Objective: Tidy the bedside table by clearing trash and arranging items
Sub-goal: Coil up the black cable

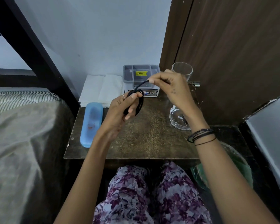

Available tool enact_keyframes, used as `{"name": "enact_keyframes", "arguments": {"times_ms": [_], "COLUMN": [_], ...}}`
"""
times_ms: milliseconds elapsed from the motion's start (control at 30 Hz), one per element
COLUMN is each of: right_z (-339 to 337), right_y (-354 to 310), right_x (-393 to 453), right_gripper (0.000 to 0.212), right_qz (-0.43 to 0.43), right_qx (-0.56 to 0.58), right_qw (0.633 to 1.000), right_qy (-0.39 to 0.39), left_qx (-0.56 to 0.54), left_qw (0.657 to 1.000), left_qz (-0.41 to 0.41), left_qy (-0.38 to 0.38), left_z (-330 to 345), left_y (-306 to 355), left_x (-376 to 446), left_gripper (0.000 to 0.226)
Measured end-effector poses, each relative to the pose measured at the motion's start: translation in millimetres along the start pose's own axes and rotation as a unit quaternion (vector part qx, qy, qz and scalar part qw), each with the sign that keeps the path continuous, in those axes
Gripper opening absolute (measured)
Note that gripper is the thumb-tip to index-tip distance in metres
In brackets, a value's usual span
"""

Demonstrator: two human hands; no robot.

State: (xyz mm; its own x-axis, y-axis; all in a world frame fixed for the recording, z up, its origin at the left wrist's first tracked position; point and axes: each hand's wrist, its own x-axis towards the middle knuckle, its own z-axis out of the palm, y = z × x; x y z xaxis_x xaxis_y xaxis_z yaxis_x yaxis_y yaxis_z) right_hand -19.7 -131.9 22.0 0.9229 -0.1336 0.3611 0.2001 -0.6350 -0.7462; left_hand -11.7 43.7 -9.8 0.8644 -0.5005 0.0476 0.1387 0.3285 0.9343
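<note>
Above the dark bedside table (145,139) my left hand (120,109) grips a coiled black cable (138,103), several loops bunched between thumb and fingers. My right hand (173,88) pinches the cable's free end, which arcs up from the coil. A grey plastic organiser tray (141,78) with a yellow price sticker stands at the table's back. White folded tissue paper (102,89) lies at the back left. A blue oblong case (91,124) lies along the left edge.
A tall clear glass (182,70) stands at the back right, partly behind my right hand, with a clear glass bowl (179,118) in front of it. A bed (23,135) is on the left, a brown door (233,54) on the right, a green-lined bin (233,168) lower right.
</note>
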Motion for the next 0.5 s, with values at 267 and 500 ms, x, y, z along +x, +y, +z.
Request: {"name": "enact_keyframes", "arguments": {"times_ms": [267,500], "right_z": [36.8,40.1], "right_y": [9.8,-10.3], "right_x": [-41.9,-64.6], "right_gripper": [0.049,0.011], "right_qz": [0.038,0.030], "right_qx": [0.008,0.013], "right_qw": [0.989,0.977], "right_qy": [-0.142,-0.212], "left_qx": [-0.223,-0.209], "left_qw": [0.973,0.964], "left_qz": [0.022,0.052], "left_qy": [0.061,0.154], "left_z": [2.3,-0.4], "left_y": [1.7,3.0], "left_x": [6.7,14.6], "left_gripper": [0.029,0.017]}}
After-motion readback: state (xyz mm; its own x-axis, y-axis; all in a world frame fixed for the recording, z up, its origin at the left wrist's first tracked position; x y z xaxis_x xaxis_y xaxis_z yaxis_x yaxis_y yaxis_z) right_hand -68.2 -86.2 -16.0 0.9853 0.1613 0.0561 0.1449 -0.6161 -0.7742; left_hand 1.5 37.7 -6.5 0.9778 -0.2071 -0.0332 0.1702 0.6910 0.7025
